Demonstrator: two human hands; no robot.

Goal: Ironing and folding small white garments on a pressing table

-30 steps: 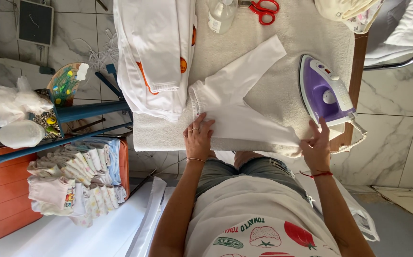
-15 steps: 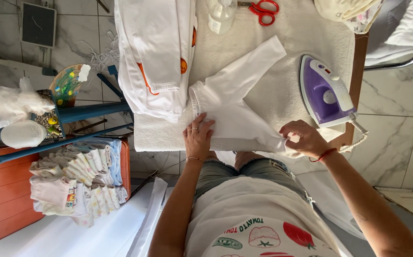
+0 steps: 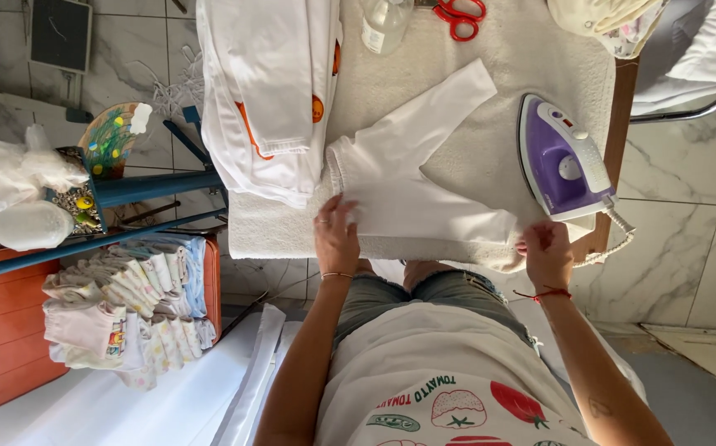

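**Both hands on white garment at ironing board edge**

Folded clothes pile (image 3: 127, 306) far left. Left hand (image 3: 337, 239) flat, fingers spread, pressing white garment (image 3: 412, 186) on towel-covered board (image 3: 531, 74). Right hand (image 3: 546, 252) pinches garment's near right corner. Purple iron (image 3: 563, 157) rests just beyond it, apart from the garment.

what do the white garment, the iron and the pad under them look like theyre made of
White garment: soft matte knit fabric, probably cotton; it creases limply. Iron: glossy purple and white plastic shell, shiny highlights. Pad: cream terry-like cloth, nubbly looped texture.
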